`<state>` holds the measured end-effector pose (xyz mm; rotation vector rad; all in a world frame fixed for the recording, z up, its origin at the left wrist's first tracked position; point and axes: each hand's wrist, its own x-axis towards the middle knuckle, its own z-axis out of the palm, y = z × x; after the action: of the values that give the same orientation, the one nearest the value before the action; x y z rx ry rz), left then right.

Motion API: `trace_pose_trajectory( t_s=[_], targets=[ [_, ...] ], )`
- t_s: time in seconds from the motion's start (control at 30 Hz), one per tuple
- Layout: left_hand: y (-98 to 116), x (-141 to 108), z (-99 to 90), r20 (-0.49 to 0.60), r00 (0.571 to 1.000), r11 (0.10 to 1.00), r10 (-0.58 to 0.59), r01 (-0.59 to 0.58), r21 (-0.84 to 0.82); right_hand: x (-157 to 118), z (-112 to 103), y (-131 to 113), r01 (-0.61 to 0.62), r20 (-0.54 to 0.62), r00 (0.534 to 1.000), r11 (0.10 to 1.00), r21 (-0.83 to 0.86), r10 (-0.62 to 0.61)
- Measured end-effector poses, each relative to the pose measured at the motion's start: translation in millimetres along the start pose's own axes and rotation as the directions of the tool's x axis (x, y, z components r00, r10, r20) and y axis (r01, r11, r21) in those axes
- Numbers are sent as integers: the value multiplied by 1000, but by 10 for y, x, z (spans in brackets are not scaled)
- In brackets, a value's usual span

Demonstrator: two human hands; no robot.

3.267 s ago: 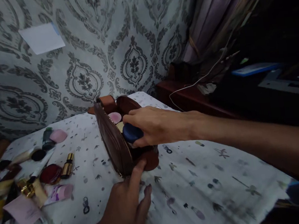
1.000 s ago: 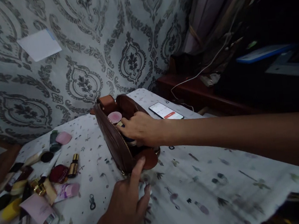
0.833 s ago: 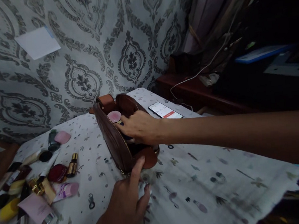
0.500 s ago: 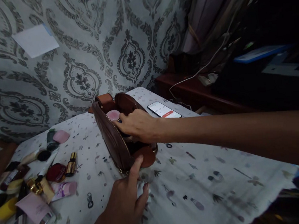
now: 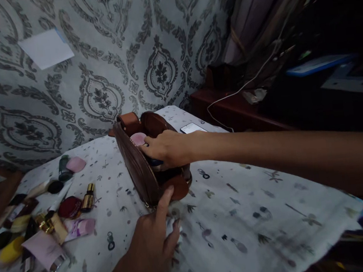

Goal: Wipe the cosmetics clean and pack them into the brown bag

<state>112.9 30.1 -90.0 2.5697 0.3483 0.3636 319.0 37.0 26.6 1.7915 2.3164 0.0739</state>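
Status: bag open, 2 items seen in it, loose ones outside, so a part-way state, approx. Can't give a full count; our R hand covers much of the opening.

Our right hand (image 5: 172, 147) is inside the brown bag (image 5: 133, 170), fingers bent, partly closed, at a dark blue item (image 5: 155, 161). Fingertips hidden, so can't tell if we grip it or just touch it. Our left hand (image 5: 147, 246) is loosely open, nothing held, index tip on the brown end flap (image 5: 177, 188) at the bag's near end.

Bag loc: ahead of our L hand, under our R hand, upright on the patterned cloth (image 5: 239, 207), zip undone, mouth wide. In it: the dark blue item + 1 pink round item (image 5: 138, 139), just past our R fingertips. Deeper contents n/v.

Outside the bag, to the L of our L hand: green bottle (image 5: 64, 168) w/ pink rounded item (image 5: 76, 164) beside it, gold-capped bottle (image 5: 88, 197), dark red round item (image 5: 70, 207), white-purple tube (image 5: 81, 227), pale pink tube (image 5: 45, 250), yellow item (image 5: 11, 250), plus others overlapping, too dim to ID. Bag unzipped, those all outside it.

Phone (image 5: 192, 128) lies beyond our R wrist, partly hidden by it.
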Motion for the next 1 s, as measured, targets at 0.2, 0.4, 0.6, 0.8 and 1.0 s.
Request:
trace_pose_trajectory(
  t_s=[0.2,0.4,0.6,0.8,1.0],
  targets=[
    [51,-2,-37,-9,999,999,-35,35,-18,-58,-78,65,198,25,977,948,250,-210],
    [99,0,-61,-5,997,994,-80,79,-70,-53,-36,66,246,-32,966,877,413,-257],
    [76,-16,-50,-21,996,993,-81,79,-83,26,-32,125,144,-10,984,762,632,-177],
    [71,-15,-29,4,996,991,-91,91,-98,120,4,84,116,25,984,746,656,-175],
    [57,-10,-8,-4,995,991,-98,97,-96,91,69,56,153,-44,986,750,644,-163]
  ],
)
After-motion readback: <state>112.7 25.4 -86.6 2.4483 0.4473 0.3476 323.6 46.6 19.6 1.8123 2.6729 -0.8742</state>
